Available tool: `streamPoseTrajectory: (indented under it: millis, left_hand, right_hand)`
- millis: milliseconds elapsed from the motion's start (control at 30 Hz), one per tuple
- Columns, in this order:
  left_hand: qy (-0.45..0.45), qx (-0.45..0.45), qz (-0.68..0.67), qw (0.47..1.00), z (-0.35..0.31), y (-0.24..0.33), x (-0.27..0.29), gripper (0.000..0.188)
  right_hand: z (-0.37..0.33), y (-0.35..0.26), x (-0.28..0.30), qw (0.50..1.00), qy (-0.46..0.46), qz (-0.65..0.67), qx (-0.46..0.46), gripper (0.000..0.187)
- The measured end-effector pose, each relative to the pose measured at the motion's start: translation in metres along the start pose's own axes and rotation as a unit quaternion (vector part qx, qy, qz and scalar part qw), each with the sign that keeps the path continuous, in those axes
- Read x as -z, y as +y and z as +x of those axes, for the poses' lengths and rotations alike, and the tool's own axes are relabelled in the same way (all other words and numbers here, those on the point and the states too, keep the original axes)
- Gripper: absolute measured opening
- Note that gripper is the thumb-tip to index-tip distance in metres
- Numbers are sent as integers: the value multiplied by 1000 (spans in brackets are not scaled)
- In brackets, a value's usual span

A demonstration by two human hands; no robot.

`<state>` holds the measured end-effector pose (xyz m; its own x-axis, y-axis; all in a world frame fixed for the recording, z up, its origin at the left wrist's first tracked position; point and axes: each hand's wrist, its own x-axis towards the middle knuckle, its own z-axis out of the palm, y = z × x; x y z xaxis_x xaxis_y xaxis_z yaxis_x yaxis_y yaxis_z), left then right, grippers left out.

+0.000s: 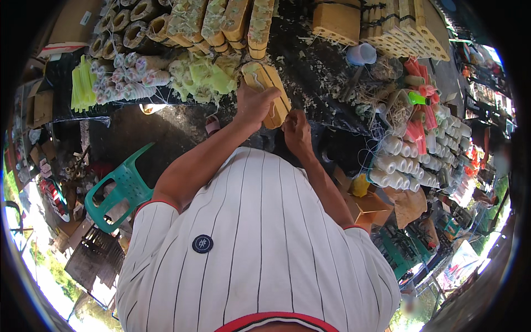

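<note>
A tan rectangular block [278, 83] with dark bands along it stands at the near edge of the dark worktable [326, 105], its end toward me. My left hand [255, 103] is closed round its left side, the thumb lying over the top face. At the block's near right corner my right hand [297, 131] has its fingers drawn together in a pinch. Whatever is between those fingers is too small to make out. Just left of the block lies a heap of pale green crumpled paper [199, 80]. Similar tan blocks with paper-covered tops [232, 25] stand behind it.
Left on the table are hollow tubes [135, 33], wrapped white rolls [135, 72] and light green strips [83, 83]. White spools [401, 160], pink rolls [417, 130] and a pale cup [362, 54] are on the right. A green plastic chair [119, 188] stands at lower left.
</note>
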<state>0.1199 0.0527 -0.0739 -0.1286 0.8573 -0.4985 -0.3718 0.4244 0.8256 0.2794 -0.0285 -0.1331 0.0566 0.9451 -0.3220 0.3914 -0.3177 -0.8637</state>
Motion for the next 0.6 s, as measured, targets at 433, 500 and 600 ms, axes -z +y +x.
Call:
streamPoseTrajectory:
  millis: [433,500,600]
  left_hand:
    - [46,-113,125,985,13,-7,-22,76]
    - [56,-128,122,983,16,-11,-24,87]
    - [58,-106,108,987,14,-14,-26,100]
  right_hand:
    - [-15,-46,37,847,-122,464,-229,22]
    - [-25,-64,43,963,-89,225,-118,22]
    - [-28,-94,43,997,-9,-48,67,22]
